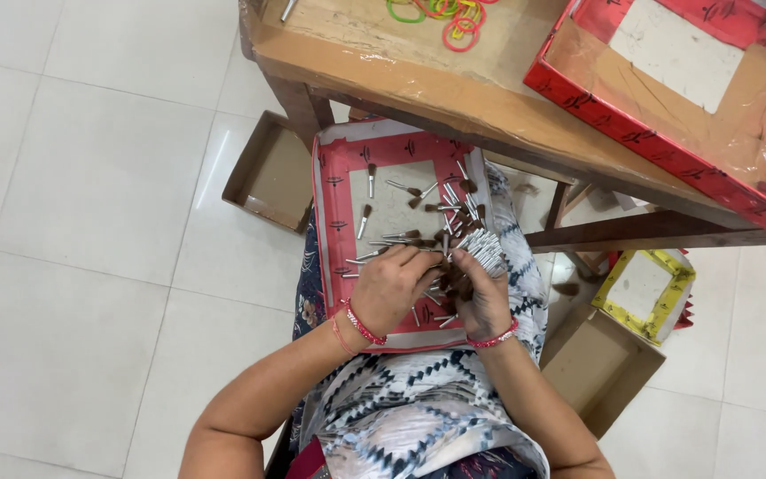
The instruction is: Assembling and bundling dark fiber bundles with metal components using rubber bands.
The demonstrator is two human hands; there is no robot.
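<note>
Floor box: an open brown cardboard box lies on the white tiled floor at about nine o'clock from the lap tray, just beside its left edge.
Lap tray: a shallow red-bordered tray rests on the person's lap, below the tabletop edge; loose small brushes with metal stems and brown tufts lie scattered over its pale bottom, thickest toward three o'clock.
Left hand: the left hand sits over the lower middle of the tray, fingers curled down on the loose brushes; its grip looks closed around one or two stems, though the fingertips are hidden, so I cannot tell exactly what it pinches.
Right hand: the right hand is at three o'clock from the left, nearly touching it; its grip is closed around a bundle of brushes, silver stems fanned up toward twelve o'clock, tufts down in the palm.
Handling: the brushes look light and stiff in the stem, soft in the tuft, smooth metal likely to slip; best taken by the stem, not the bristle, and the bundle held around its middle so it does not splay.
Tabletop: a brown paper-covered tabletop runs across twelve o'clock, carrying coloured rubber bands and a larger red tray toward two o'clock.
Right floor: a yellow-edged tray and another brown box lie at four o'clock.
</note>
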